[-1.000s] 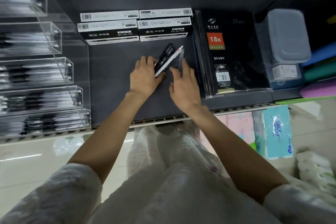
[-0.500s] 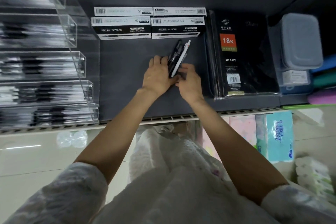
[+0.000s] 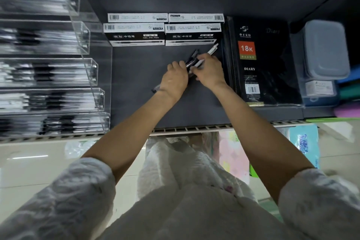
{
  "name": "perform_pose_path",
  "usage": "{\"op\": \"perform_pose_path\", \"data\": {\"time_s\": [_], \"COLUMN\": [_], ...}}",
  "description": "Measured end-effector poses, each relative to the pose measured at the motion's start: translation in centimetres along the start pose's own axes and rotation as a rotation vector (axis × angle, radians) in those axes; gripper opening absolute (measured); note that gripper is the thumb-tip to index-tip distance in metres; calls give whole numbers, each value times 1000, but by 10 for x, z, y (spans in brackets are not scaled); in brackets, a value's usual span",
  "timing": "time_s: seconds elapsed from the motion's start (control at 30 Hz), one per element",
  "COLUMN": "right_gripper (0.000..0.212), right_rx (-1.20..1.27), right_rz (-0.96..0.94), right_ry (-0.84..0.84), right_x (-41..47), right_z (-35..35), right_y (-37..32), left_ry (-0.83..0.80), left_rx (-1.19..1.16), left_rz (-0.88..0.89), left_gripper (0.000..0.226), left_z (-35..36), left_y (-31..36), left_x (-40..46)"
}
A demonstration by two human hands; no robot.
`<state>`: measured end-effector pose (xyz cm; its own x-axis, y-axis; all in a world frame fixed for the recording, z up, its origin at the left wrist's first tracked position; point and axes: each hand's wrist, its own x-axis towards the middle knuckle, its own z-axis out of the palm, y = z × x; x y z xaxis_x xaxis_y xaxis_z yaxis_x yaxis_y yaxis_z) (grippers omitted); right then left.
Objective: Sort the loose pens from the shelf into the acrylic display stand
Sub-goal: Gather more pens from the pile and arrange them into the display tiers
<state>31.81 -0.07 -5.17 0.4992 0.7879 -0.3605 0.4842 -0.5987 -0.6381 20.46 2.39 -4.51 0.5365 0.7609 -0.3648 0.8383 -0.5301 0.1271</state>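
Here both hands meet mid-shelf: the left hand [image 3: 175,82] grips a bundle of pens [image 3: 191,58], right hand [image 3: 209,72] fingers pinching a white pen [image 3: 212,48] into it, probably to carry all together.

Gel-pen boxes [image 3: 164,30] beside a black diary [image 3: 261,60] — grey containers [image 3: 325,48] rightward.

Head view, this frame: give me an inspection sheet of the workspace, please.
Surface: dark shelf.
Job's things: loose pens bunched between both hands; tiered acrylic display stand at left already holds pens.
Clutter: gel ink pen boxes, wrapped diary, grey containers.
Hands: left hand and right hand grip the pens.
Cables: nothing seen.
Surroundings: tiled floor, tissue pack below.
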Motion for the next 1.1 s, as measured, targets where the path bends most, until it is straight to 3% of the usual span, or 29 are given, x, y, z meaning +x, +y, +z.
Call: {"op": "perform_pose_path", "data": {"time_s": [0.1,0.2,0.33,0.43,0.53,0.63,0.7,0.8,0.97,1.1], "right_gripper": [38,30,21,9,5,20,29,35,30,28], "right_rx": [110,247,242,491,844,970,984,907,757,643], "right_rz": [57,94,64,52,54,-36,-53,-57,-154,-238], "right_ry": [46,134,221,184,162,220,178,63,-6,133], "right_x": [-1,-9,-24,-36,-53,-63,-67,-73,-83,-84], "right_z": [0,-2,-14,-23,-33,-52,-64,-71,-68,-67], "right_y": [4,8,11,3,-10,-10,-9,-11,-14,-13], "left_ry": [-26,-26,-16,-158,-274,-266,-250,-217,-207,-185], "left_rx": [137,81,-35,-284,-542,-1252,-1639,-1878,-2007,-1977], "left_rz": [30,-10,39,67,147,16,-84,-85,-51,-61], "left_gripper": [37,29,37,37,13,12,8,14,24,16], "left_z": [-6,-2,-15,-26,-28,-30,-32,-40,-50,-53], "left_y": [-6,2,-6,-27,-41,-41,-37,-24,1,17], "left_x": [3,7,7,-5,-19,-32,-34,-32,-31,-34]}}
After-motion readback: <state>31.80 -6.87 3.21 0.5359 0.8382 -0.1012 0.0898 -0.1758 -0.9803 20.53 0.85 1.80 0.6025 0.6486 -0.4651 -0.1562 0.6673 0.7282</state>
